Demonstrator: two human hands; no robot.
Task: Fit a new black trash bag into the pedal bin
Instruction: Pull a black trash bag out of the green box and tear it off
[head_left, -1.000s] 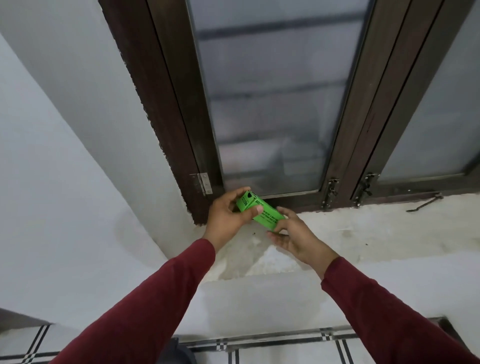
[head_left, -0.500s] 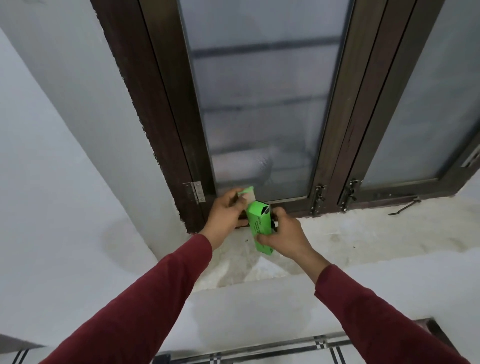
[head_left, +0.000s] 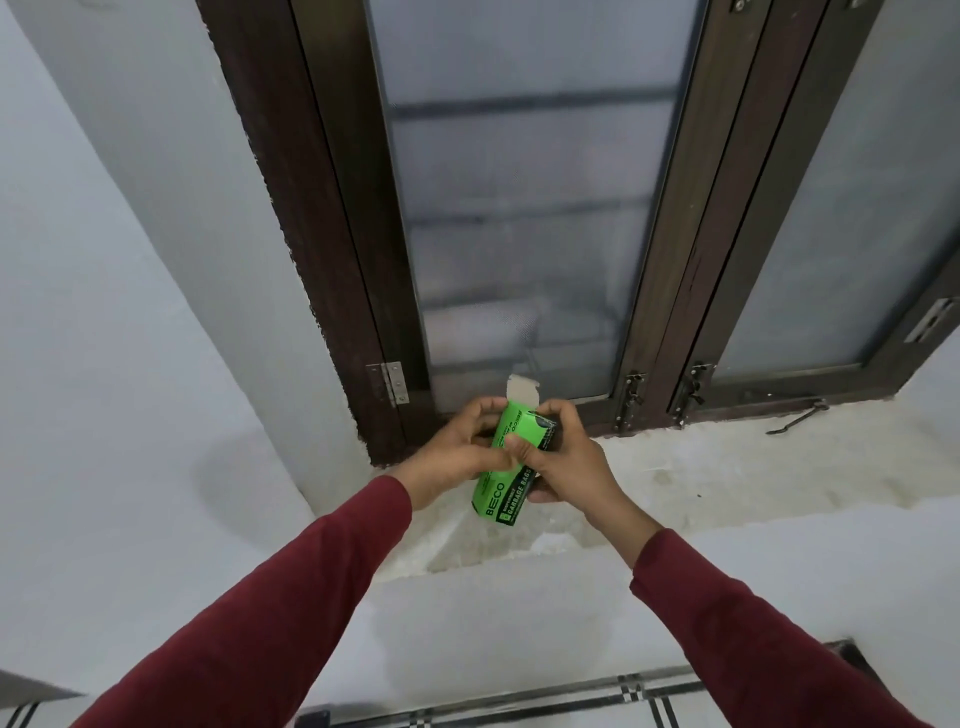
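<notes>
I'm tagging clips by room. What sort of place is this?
Probably a room in a home, at a window: a dark wooden window frame with frosted panes, a rough sill, tiled floor. Both hands hold a green garbage-bag box.

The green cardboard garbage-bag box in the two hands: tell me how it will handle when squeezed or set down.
The green cardboard garbage-bag box is probably light: the left hand and right hand hold it with fingertips. Its thin card walls likely dent if squeezed, more so with the top flap open. Flat sides should keep it from rolling on the concrete window sill; stood on end, it may tip.
</notes>
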